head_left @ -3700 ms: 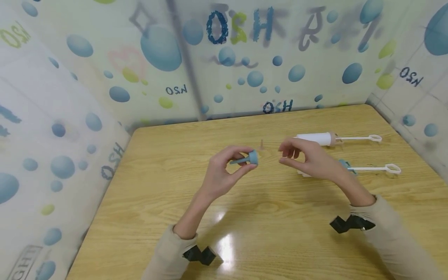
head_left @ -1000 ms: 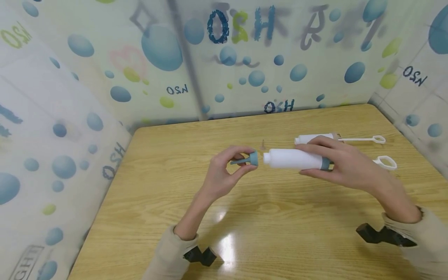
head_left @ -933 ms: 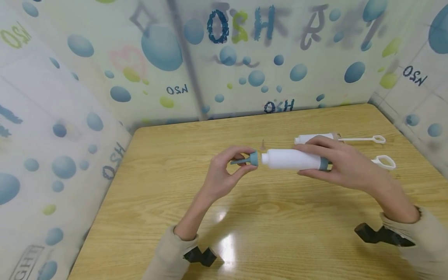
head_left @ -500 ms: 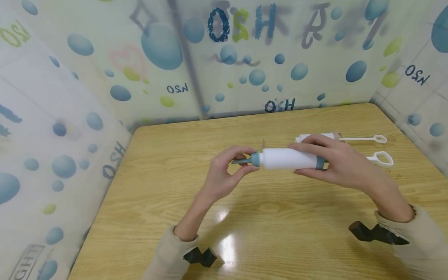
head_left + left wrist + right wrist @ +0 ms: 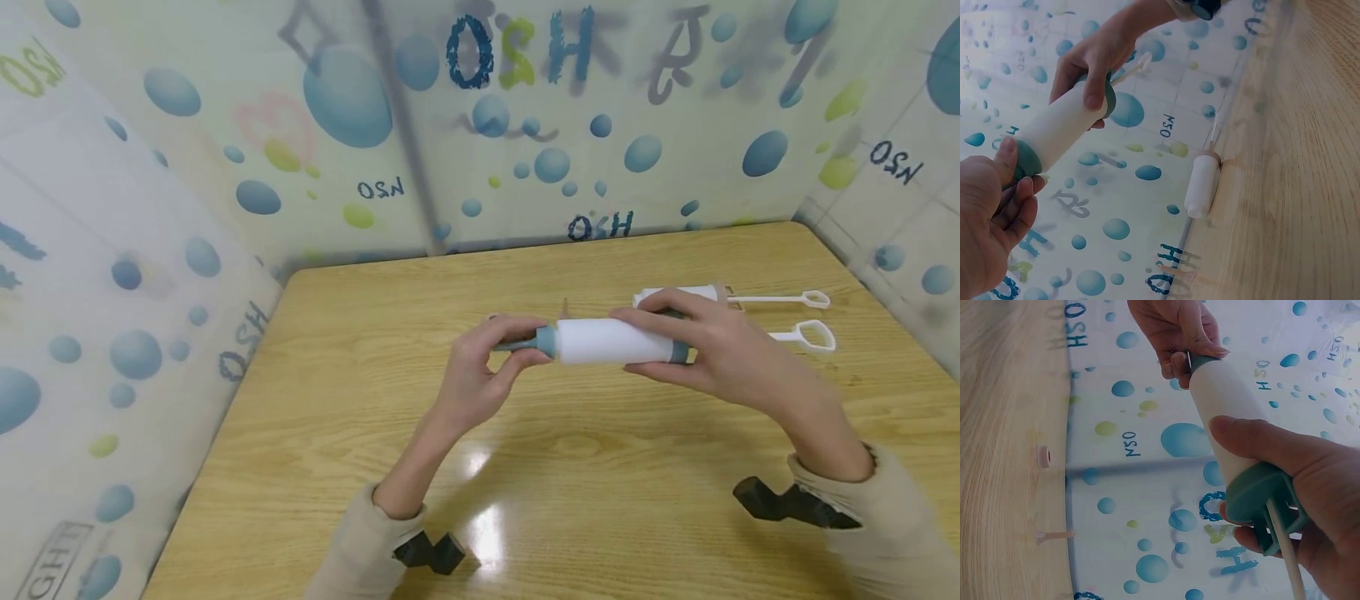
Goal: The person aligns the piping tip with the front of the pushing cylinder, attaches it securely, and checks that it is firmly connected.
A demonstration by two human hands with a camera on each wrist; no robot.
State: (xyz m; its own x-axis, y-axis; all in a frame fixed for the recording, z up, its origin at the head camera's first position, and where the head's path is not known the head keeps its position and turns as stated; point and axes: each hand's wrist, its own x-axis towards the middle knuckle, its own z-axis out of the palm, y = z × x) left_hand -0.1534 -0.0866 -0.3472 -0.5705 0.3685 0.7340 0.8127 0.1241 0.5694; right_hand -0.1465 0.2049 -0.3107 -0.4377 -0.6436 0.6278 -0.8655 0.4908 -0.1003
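Between thumb and fingers, my left hand [image 5: 480, 367] pinches a teal nozzle cap [image 5: 546, 342] with a thin spout pointing left. My right hand [image 5: 731, 358] grips a white-barrelled syringe [image 5: 611, 342] near its teal rear collar [image 5: 1254, 490]. Held level above the table, the barrel's front end meets the cap, and its narrow neck is hidden inside. Behind the right hand sticks out the white plunger rod, ending in a loop handle [image 5: 816, 336]. The left wrist view shows the cap's wide end [image 5: 1027, 157] against the barrel, fingers around it.
A second white syringe [image 5: 1202, 187] with a pink-beige collar lies on the wooden table [image 5: 360, 400], behind my right hand. A small pink-beige nozzle [image 5: 1054, 536] stands near the table's far edge, and a pink-beige ring-shaped piece [image 5: 1044, 456] sits there too. Patterned walls border the table.
My right hand, empty at first over the table, picked up the syringe and brought it left. The gap closed and the neck went into the cap. The left hand stayed nearly still.
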